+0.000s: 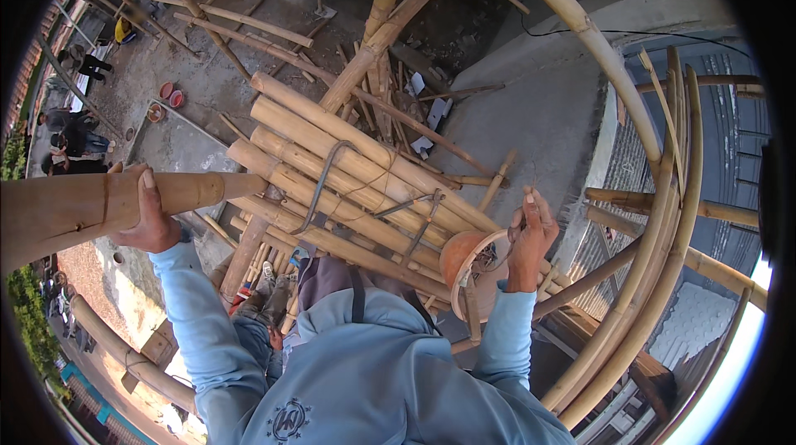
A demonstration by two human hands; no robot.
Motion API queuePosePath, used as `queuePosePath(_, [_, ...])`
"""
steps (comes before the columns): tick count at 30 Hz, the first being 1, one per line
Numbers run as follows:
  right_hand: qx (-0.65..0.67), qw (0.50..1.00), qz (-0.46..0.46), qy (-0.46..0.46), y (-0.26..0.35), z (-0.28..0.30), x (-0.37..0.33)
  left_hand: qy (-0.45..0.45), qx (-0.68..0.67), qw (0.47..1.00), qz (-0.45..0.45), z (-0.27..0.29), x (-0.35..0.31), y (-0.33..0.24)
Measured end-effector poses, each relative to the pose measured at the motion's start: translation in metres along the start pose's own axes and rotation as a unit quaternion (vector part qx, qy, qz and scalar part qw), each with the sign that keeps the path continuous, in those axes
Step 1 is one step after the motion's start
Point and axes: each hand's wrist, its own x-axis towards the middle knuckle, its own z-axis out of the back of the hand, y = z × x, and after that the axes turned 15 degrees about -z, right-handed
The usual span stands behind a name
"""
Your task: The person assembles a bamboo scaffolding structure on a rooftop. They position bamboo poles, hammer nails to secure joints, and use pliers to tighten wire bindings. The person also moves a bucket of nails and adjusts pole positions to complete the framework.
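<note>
My left hand [151, 217] is closed round a thick bamboo pole [66, 211] that reaches in from the left edge. My right hand [532, 238] is raised on the right with its fingertips pinched together. A thin, wire-like strand [534, 170] stands up from those fingertips. Just below and left of that hand is an orange bucket [464, 256] with a tangle of dark stuff inside, too small to make out. Between my arms lies a row of bamboo poles [356, 171]. Bent metal rods [322, 184] lie across them.
Curved bamboo poles [663, 279] rise on the right beside a grey wall [547, 130]. Crossed bamboo scaffolding [377, 39] stands ahead. Far below are red buckets [172, 95] and several people at the left. Another person [267, 312] is beneath the poles near my left arm.
</note>
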Motion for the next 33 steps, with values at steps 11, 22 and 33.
queuePosePath(11, [-0.054, 0.967, -0.150, 0.197, -0.074, -0.028, 0.018, -0.052, 0.088, 0.993, 0.061, 0.042, 0.006, 0.036])
queuePosePath(22, [-0.052, 0.964, -0.149, 0.213, -0.078, 0.001, 0.095, -0.093, 0.208, 0.971, 0.070, 0.061, 0.022, 0.043])
queuePosePath(33, [0.345, 0.881, -0.294, 0.137, -0.059, 0.042, 0.143, -0.157, 0.242, 0.949, 0.129, 0.040, 0.025, 0.034])
